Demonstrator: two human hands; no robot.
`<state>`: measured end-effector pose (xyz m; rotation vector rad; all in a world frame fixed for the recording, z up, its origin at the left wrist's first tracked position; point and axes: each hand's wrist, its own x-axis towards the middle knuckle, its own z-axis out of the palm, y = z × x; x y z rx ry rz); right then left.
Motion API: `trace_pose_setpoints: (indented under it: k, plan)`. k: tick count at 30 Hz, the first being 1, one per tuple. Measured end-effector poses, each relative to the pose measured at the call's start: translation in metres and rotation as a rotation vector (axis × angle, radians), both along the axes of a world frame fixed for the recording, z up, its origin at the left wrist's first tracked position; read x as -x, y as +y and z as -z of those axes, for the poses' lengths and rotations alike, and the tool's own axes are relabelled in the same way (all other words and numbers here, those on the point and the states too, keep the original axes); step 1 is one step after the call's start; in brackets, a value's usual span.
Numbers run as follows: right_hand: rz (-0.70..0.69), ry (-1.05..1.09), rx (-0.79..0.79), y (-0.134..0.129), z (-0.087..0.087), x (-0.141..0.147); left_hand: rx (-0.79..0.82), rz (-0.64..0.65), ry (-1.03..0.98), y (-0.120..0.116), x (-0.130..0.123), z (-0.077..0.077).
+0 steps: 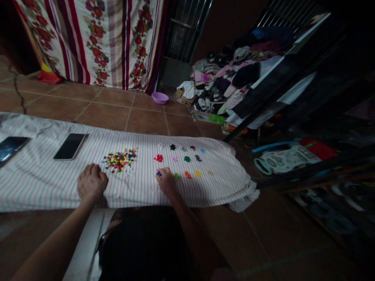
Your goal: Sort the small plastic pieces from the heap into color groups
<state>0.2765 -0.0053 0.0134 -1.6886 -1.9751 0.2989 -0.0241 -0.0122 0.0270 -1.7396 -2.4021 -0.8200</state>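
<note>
A heap of small mixed-colour pieces lies on a striped cloth. My left hand rests on the cloth at the heap's near-left side, fingers curled; their inside is hidden. To the right, similar pieces form small one-colour clusters in rows. My right hand is closed, its fingertips at the dark blue cluster; anything pinched there is too small to make out. Close by are a red cluster, a light green cluster, an orange cluster and a yellow cluster.
A phone and another dark-screened device lie on the cloth at left. Beyond, a purple basin stands on the tiled floor before a floral curtain. Clothes are heaped at the back right.
</note>
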Motion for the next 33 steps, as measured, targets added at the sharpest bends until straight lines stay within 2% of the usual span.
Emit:
trace_pose_setpoints:
  k: [10,16,27,33]
  plan:
    - [-0.005,0.038,0.035,0.000,-0.005,-0.002,-0.054,-0.001,0.003,0.000,0.001,0.005]
    - [0.008,0.100,0.008,0.001,-0.004,-0.006,-0.084,0.017,-0.020,0.002,0.002,0.011]
    - [-0.056,0.212,-0.048,-0.004,0.003,-0.018,-0.079,-0.009,0.011,0.003,0.002,0.014]
    - [-0.029,0.207,-0.121,-0.012,-0.002,-0.018,-0.076,-0.009,-0.009,0.003,0.002,0.014]
